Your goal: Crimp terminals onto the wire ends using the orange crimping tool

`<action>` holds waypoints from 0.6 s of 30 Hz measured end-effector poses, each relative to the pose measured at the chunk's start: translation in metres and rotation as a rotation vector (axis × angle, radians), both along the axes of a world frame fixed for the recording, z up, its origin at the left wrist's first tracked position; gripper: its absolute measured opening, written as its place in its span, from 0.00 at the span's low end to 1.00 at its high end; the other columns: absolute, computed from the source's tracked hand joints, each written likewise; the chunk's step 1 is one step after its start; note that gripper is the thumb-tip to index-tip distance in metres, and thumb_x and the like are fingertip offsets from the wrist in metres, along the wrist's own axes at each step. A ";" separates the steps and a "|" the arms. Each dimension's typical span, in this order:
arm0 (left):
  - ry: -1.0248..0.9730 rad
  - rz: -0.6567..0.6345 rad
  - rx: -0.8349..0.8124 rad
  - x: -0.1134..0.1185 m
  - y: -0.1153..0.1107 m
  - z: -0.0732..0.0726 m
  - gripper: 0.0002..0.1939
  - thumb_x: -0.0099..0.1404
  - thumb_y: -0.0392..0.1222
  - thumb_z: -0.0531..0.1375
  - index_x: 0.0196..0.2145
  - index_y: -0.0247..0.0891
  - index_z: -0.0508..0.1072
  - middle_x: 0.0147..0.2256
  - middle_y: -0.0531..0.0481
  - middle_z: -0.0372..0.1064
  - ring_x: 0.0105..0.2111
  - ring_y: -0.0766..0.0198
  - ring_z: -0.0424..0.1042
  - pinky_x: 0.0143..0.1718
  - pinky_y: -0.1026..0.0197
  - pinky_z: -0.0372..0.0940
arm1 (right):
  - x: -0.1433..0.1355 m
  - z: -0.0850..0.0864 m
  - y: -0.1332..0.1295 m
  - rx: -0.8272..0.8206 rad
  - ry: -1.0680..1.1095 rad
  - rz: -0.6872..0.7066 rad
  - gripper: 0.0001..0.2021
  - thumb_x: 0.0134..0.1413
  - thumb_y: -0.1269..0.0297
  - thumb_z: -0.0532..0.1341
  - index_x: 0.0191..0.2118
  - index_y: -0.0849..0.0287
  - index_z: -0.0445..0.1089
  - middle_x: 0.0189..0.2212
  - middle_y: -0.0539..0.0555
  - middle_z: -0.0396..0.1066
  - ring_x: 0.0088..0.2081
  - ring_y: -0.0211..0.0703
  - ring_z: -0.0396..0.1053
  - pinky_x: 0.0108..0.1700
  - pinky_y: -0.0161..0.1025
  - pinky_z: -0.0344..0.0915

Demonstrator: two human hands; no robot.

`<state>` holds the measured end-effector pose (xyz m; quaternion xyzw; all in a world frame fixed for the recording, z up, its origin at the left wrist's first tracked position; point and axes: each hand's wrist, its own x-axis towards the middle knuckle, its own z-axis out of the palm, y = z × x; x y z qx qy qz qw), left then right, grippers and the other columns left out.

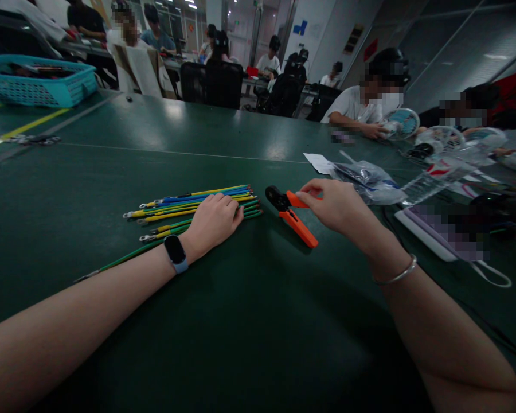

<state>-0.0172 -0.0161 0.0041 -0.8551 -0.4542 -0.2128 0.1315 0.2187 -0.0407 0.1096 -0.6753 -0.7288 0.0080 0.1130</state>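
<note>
- The left hand (215, 221), wearing a dark-faced smartwatch (176, 252) with a pale blue strap, lies palm down on the wires, fingers pressed close together and thumb angled out beside them; whether they grip any wire, I cannot tell.
- The right hand (331, 203), with a silver-coloured bangle (398, 274) at the wrist, pinches the end of 1 handle of the crimping tool between thumb and fingers.
- Under and around the left hand, the slim blue, yellow and green insulated wires (172, 215) lie roughly side by side on the smooth dark green table (241, 344), with metal ring lugs at many left ends. 1 green length reaches farther left, beside the forearm.
- Just right of the wires is the crimping tool (285, 209), black-headed with 2 orange handles standing apart; its head points toward the wires.
- To the right lies a flat purple item (445, 229) with a white edge and a white loop strap, partly blurred.
- Beyond the right hand are a crinkled clear plastic bag (370, 180) and a transparent plastic bottle (434, 175) on its side.
- At far left sits a turquoise openwork plastic basket (38, 89) holding items too blurred to name.
- Across the table, a person in a white top (352, 106) handles a small round fan (402, 123); more people sit behind.
</note>
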 end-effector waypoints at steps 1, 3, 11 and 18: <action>0.000 0.004 0.005 0.000 0.000 0.000 0.18 0.74 0.42 0.51 0.34 0.31 0.77 0.35 0.40 0.76 0.36 0.54 0.73 0.41 0.52 0.68 | 0.000 0.000 0.000 -0.004 0.000 0.001 0.16 0.63 0.59 0.57 0.44 0.62 0.79 0.43 0.62 0.80 0.44 0.53 0.75 0.48 0.49 0.67; 0.000 0.001 0.016 -0.001 0.001 -0.002 0.19 0.74 0.41 0.51 0.33 0.31 0.78 0.34 0.41 0.77 0.36 0.54 0.73 0.41 0.52 0.68 | 0.000 0.000 0.001 -0.008 0.004 0.003 0.16 0.63 0.59 0.57 0.45 0.62 0.79 0.43 0.63 0.80 0.44 0.54 0.75 0.48 0.50 0.67; -0.053 -0.070 0.058 -0.002 0.001 -0.003 0.20 0.74 0.40 0.52 0.33 0.31 0.81 0.37 0.41 0.78 0.38 0.53 0.74 0.45 0.49 0.69 | 0.002 -0.001 0.001 0.007 0.022 0.000 0.15 0.62 0.59 0.58 0.43 0.61 0.79 0.42 0.63 0.80 0.42 0.54 0.75 0.46 0.50 0.67; -0.138 -0.168 0.053 -0.001 -0.001 -0.002 0.15 0.73 0.37 0.53 0.42 0.28 0.79 0.43 0.38 0.76 0.41 0.55 0.75 0.43 0.54 0.73 | 0.004 -0.004 0.003 0.044 0.035 0.019 0.14 0.60 0.59 0.58 0.41 0.59 0.80 0.40 0.62 0.81 0.40 0.53 0.75 0.44 0.49 0.68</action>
